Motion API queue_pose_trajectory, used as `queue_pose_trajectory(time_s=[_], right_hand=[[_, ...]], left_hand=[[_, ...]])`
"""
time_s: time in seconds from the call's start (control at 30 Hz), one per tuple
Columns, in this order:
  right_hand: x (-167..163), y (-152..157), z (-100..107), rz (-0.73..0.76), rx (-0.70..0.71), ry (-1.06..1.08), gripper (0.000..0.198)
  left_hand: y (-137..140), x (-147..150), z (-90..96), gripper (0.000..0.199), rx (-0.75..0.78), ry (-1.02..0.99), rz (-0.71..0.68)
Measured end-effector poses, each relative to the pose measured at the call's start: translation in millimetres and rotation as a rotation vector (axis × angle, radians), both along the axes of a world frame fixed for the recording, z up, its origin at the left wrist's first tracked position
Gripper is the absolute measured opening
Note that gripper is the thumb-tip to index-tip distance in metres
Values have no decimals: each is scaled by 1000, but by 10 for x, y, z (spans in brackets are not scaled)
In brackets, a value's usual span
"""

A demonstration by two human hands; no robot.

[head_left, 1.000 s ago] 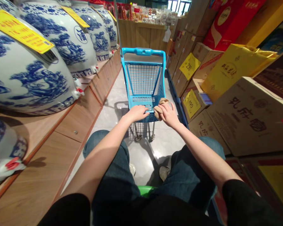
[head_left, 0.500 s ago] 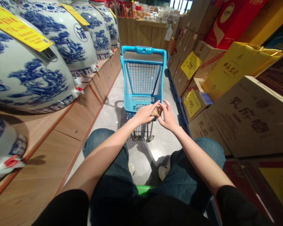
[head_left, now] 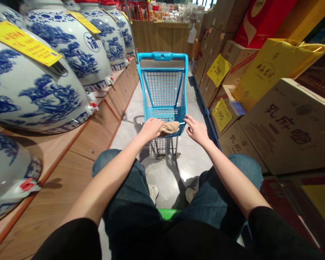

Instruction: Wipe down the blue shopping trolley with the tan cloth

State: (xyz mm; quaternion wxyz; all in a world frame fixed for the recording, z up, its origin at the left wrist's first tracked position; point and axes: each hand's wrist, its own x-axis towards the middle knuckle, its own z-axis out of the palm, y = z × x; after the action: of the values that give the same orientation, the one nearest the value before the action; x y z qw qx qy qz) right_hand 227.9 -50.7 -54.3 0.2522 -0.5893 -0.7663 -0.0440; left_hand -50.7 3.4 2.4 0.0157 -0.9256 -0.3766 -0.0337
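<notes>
A blue shopping cart point(head_left: 162, 112) stands on the floor in front of my knees. My left hand point(head_left: 152, 129) is closed on a bunched beige cloth point(head_left: 170, 127), which lies along the cart's near rim. Close to the right corner of that rim is my right hand point(head_left: 196, 130), thumb and forefinger apart, the fingertips at the blue edge. Whether those fingertips press on the rim, I cannot tell. The cloth's left end is hidden under my left fingers.
Large blue-and-white jars point(head_left: 51, 86) line a wooden ledge point(head_left: 81, 139) at left. Stacked cartons point(head_left: 289, 126) and a yellow gift bag point(head_left: 273, 72) stand close on the right. Beyond the cart is a wooden counter point(head_left: 162, 36) with packaged goods. Part of a green seat point(head_left: 168, 213) shows beneath me.
My hands have moved apart. The right one has let go of the cloth and shifted right to the rim's corner; the left has slid left, and more of the cloth shows.
</notes>
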Motion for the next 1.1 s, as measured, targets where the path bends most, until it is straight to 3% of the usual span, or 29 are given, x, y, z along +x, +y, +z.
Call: queue_pose_trajectory(time_s=[0.13, 0.3, 0.53, 0.7, 0.8, 0.93, 1.1], right_hand=[[37, 68, -47, -13, 2, 61, 55], [-59, 127, -166, 34, 74, 209, 46], [-177, 148, -228, 17, 81, 298, 44], [-243, 88, -121, 49, 47, 219, 35], [-336, 0, -72, -6, 94, 147, 50], [-511, -68, -76, 136, 136, 19, 69], [-575, 39, -118, 250, 115, 3, 57]], left_hand=[[113, -325, -29, 31, 18, -56, 66], [157, -366, -66, 29, 30, -89, 88], [98, 108, -9, 28, -3, -9, 35], [-24, 550, -120, 39, -27, -92, -14], [-53, 622, -203, 55, -8, -175, -8], [-24, 540, -236, 74, -74, -252, -6], [99, 152, -120, 89, -181, -143, 8]])
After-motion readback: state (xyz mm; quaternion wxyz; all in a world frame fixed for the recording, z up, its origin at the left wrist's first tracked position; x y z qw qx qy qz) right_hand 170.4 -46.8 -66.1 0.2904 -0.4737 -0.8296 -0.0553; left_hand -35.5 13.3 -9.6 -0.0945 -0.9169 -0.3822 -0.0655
